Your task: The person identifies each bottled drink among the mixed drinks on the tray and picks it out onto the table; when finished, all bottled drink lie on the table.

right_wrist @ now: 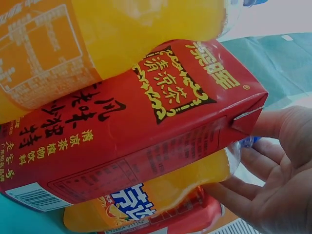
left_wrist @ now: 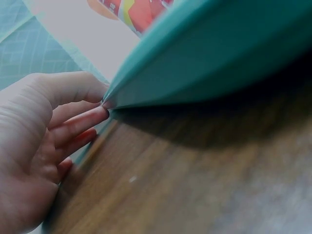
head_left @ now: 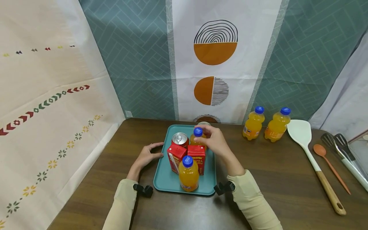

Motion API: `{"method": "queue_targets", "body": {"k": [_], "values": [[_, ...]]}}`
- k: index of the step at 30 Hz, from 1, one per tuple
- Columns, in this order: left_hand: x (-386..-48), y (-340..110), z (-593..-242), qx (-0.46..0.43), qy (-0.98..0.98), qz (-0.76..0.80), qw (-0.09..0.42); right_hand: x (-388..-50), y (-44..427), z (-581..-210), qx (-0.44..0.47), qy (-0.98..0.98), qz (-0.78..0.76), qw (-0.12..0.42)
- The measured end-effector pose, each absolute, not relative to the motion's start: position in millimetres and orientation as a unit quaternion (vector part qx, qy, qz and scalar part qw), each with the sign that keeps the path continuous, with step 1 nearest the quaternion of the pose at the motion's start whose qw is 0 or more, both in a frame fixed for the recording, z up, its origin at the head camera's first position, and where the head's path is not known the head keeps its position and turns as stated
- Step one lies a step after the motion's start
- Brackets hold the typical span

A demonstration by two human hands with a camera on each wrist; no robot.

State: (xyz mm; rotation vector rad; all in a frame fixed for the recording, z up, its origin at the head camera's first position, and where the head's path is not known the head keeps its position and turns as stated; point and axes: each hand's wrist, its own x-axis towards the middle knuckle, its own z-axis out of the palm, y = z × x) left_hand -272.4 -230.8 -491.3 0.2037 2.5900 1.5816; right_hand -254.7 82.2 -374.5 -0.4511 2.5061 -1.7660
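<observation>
A teal tray (head_left: 161,183) carries drinks. My left hand (head_left: 145,157) rests its thumb and fingertips on the tray's left rim; the fingers (left_wrist: 80,119) look loosely bent. My right hand (head_left: 216,140) holds the rear orange soda bottle (head_left: 190,139) near its blue cap, thumb on one side and fingers on the other. Two red drink cartons stand in front: the left carton (head_left: 175,156), with a straw on its side, and the right carton (head_left: 198,159). A red can (head_left: 180,139) is behind the left carton. Another orange soda bottle (head_left: 188,177) stands at the tray's front.
Behind my right hand shows a can top (head_left: 204,123), mostly hidden. Two more orange soda bottles, one left (head_left: 253,124) and one right (head_left: 276,126), stand at the table's back right. A white spatula (head_left: 309,150), an orange spoon (head_left: 327,159) and metal utensils (head_left: 342,150) lie farther right.
</observation>
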Motion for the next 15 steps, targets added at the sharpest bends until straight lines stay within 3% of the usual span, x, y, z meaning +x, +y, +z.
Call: {"method": "queue_targets", "body": {"k": [15], "values": [[-270.9,-230.5,-490.5,0.080,0.846,0.525,0.041,-250.7,82.5,-368.3,-0.118,0.801,-0.586,-0.009]]}}
